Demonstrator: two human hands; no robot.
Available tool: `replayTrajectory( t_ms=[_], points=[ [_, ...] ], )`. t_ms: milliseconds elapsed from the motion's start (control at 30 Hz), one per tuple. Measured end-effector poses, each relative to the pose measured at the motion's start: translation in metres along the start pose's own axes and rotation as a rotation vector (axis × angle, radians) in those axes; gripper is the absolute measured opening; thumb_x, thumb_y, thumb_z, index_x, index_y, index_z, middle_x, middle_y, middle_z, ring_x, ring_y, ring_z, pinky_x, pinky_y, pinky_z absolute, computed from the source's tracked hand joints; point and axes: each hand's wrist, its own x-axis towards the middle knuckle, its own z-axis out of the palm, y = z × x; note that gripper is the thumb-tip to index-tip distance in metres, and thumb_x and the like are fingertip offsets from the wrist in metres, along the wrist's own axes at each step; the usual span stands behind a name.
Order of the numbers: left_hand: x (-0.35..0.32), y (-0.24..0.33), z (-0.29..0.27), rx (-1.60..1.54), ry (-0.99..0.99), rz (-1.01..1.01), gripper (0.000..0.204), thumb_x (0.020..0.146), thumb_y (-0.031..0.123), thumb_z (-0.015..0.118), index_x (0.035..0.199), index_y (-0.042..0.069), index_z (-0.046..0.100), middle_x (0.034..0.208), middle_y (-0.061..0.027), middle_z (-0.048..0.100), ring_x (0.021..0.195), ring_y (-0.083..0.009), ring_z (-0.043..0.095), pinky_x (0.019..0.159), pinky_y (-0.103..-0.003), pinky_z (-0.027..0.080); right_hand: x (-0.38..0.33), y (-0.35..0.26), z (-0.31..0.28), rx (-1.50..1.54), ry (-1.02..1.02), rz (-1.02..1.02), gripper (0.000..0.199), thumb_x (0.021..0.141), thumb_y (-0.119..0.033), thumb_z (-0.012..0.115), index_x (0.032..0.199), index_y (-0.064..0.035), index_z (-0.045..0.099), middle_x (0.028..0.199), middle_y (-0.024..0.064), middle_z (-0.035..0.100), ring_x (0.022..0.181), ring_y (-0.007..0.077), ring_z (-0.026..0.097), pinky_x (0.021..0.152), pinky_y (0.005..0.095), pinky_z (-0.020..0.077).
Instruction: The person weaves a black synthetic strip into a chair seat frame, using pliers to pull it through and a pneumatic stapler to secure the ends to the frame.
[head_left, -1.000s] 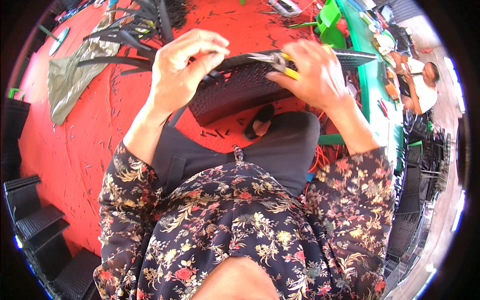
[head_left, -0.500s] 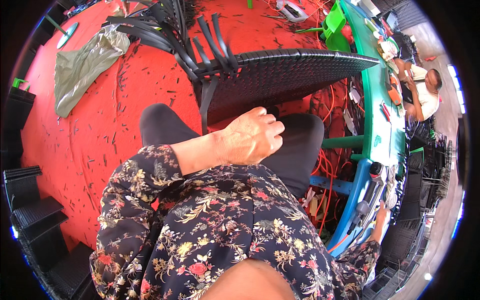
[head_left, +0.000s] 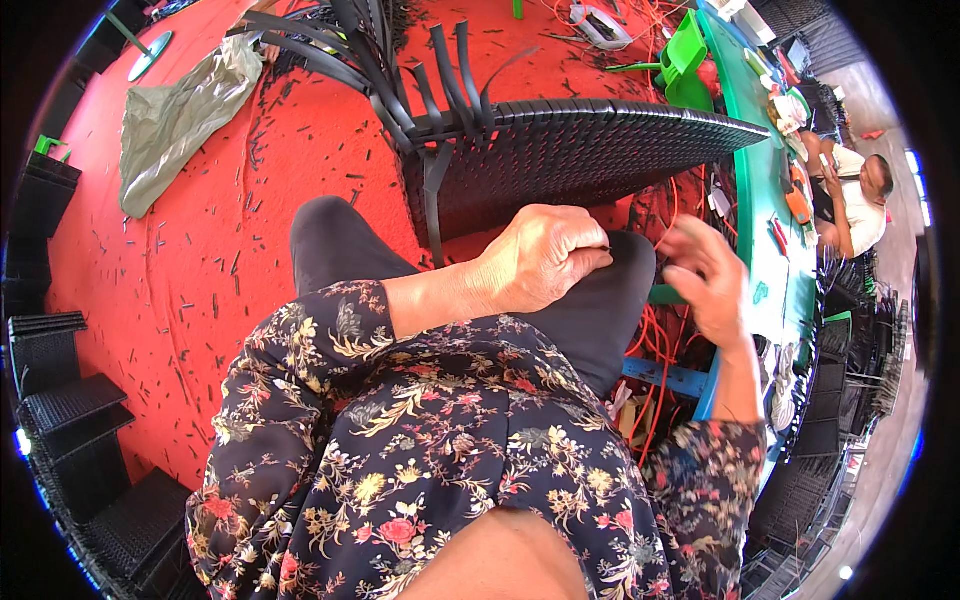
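My left hand (head_left: 552,258) is above my lap, its thumb and finger pinched together. A tiny dark bit shows at the fingertips, too small to name. To its right, my right hand (head_left: 708,280) is raised near the table's edge, slightly blurred, fingers bent and apart from the thumb, with nothing visible in it. Beyond my knees stands a black woven panel (head_left: 560,150), its top edge wrapped in flat strips. Loose black strips (head_left: 455,85) stick up from its left corner, and one hangs down beside my left wrist. Neither hand touches the panel.
A green table (head_left: 745,180) on the right carries red-handled pliers (head_left: 778,235) and other tools. Orange cords (head_left: 655,340) tangle beneath it. Strip scraps litter the red floor (head_left: 190,300), where a grey-green sheet (head_left: 180,130) lies. Another person (head_left: 855,195) sits beyond the table.
My right hand has come up from the tools at the lower right toward my left hand. My left hand has shifted slightly right and turned, showing its pinched fingertips.
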Motion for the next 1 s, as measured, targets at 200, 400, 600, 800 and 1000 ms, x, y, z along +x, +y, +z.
replayTrajectory(
  t_ms=[200,400,600,800,1000],
  points=[
    [-0.01,-0.005,-0.024,0.366,-0.448,-0.076,0.026,0.071,0.003,0.065,0.097,0.004,0.061,0.077,-0.0122,0.053,0.08,-0.0325,0.059,0.067,-0.039,0.048,0.102,-0.071,0.074,0.002,-0.016,-0.423,0.036,0.076,-0.016,0.073,0.107,-0.0021,0.06,0.083,0.0064,0.063,0.068,0.0103,0.057,0.062,0.025,0.0469],
    [-0.01,0.002,-0.026,0.486,-0.362,0.271,0.027,0.068,0.004,0.064,0.094,-0.001,0.059,0.09,-0.0131,0.056,0.086,-0.0301,0.059,0.071,-0.037,0.05,0.142,-0.065,0.1,0.013,-0.134,-0.612,0.018,0.079,-0.01,0.069,0.093,-0.0002,0.063,0.08,0.0084,0.063,0.073,0.0142,0.06,0.068,0.0266,0.0483],
    [0.041,-0.005,-0.075,0.704,0.134,0.558,0.022,0.066,0.001,0.067,0.085,-0.001,0.057,0.086,-0.0148,0.058,0.076,-0.0316,0.058,0.068,-0.039,0.048,0.131,-0.048,0.103,0.456,-0.028,-0.436,0.009,0.085,-0.007,0.064,0.09,0.0008,0.064,0.079,-0.0001,0.063,0.075,0.0053,0.055,0.069,0.0216,0.045],
    [0.043,-0.008,-0.093,1.021,-0.042,0.017,0.029,0.073,0.016,0.069,0.094,0.004,0.053,0.083,-0.0132,0.059,0.082,-0.0342,0.059,0.073,-0.043,0.045,0.125,-0.057,0.113,0.468,0.116,-0.405,0.011,0.087,-0.01,0.062,0.082,-0.0006,0.063,0.072,-0.0012,0.062,0.062,0.003,0.05,0.059,0.0183,0.0418],
    [0.042,-0.014,-0.102,0.895,-0.114,-0.032,0.022,0.076,0.022,0.067,0.08,0.004,0.054,0.068,-0.0126,0.056,0.069,-0.0356,0.057,0.061,-0.044,0.044,0.122,-0.07,0.113,0.707,0.022,-0.198,0.023,0.092,-0.02,0.056,0.078,-0.0022,0.06,0.071,0.0041,0.064,0.057,0.0059,0.051,0.055,0.0191,0.0419]
  ],
)
